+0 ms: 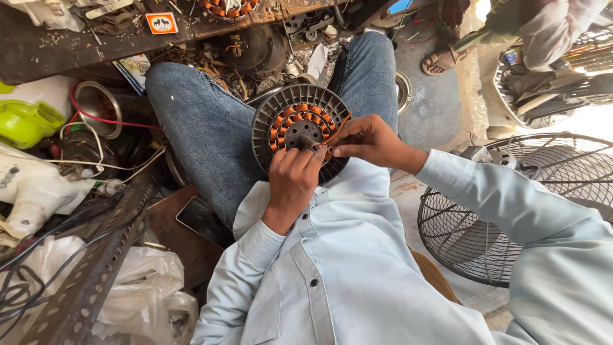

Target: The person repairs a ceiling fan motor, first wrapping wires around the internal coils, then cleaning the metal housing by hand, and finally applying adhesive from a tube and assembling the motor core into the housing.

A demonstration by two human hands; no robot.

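A round grey fan motor [268, 121] with copper windings around a dark hub rests on my lap, between my jeans-clad knees. My left hand [292, 179] grips its lower edge, fingertips at the windings. My right hand [367, 142] pinches a thin orange wire [341, 125] that rises from the right side of the windings. Both sleeves are pale blue.
A black wire fan guard [511, 211] stands at my right. A phone [203, 220] lies on a brown board by my left thigh. Cables, plastic bags, a perforated metal bar [96, 268] and motor parts crowd the left. Another person's sandalled foot [440, 61] is at the top right.
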